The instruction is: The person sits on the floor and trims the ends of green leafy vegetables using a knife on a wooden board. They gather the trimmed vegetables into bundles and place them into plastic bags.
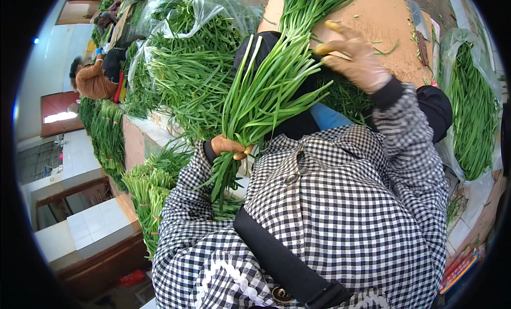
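Note:
My left hand [230,146] is closed around the leafy end of a loose bunch of green garlic chives [267,93]. The pale cut ends fan out up and to the right, while the leaf tips hang below my fist. My right hand [353,55], in a stained, thin see-through glove, is raised beside the pale ends with its fingers apart and nothing in them. Beyond, more chives [307,9] lie on a wooden board [383,21], partly behind the held bunch. A knife [419,33] with a broad blade and brown handle rests on the board's right side.
Loose chives [187,73] are heaped in clear plastic at the left. Banded bundles [149,201] stand lower left, with more banded bundles [105,129] farther back. A plastic bag of chives [473,109] lies at the right. Another person [96,79] sits at the far left.

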Demonstrator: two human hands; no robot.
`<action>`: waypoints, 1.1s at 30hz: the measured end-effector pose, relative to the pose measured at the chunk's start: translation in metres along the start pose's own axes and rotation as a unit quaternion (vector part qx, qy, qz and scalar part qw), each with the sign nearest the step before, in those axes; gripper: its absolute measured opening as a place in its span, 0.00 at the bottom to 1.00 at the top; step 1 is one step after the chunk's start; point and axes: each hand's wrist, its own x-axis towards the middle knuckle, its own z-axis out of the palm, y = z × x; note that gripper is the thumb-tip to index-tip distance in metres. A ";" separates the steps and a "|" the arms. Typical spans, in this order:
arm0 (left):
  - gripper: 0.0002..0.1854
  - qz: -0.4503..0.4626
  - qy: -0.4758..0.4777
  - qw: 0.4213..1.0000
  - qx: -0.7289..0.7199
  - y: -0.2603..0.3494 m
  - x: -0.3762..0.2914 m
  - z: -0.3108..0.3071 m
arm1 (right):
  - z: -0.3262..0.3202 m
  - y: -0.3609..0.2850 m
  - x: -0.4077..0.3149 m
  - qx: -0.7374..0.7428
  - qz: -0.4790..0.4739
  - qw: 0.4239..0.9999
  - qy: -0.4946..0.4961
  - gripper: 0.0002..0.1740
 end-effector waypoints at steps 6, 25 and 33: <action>0.08 -0.121 0.181 0.955 0.201 0.031 0.006 0.010 | 0.088 0.003 0.012 0.419 0.197 0.886 0.021 0.16; 0.11 -0.027 -0.041 0.997 -0.052 0.011 -0.005 -0.011 | -0.024 0.045 -0.011 -0.163 0.101 0.975 -0.117 0.13; 0.12 -0.029 -0.024 0.998 -0.043 0.018 -0.003 0.002 | 0.024 0.008 0.009 0.240 0.123 0.958 0.094 0.09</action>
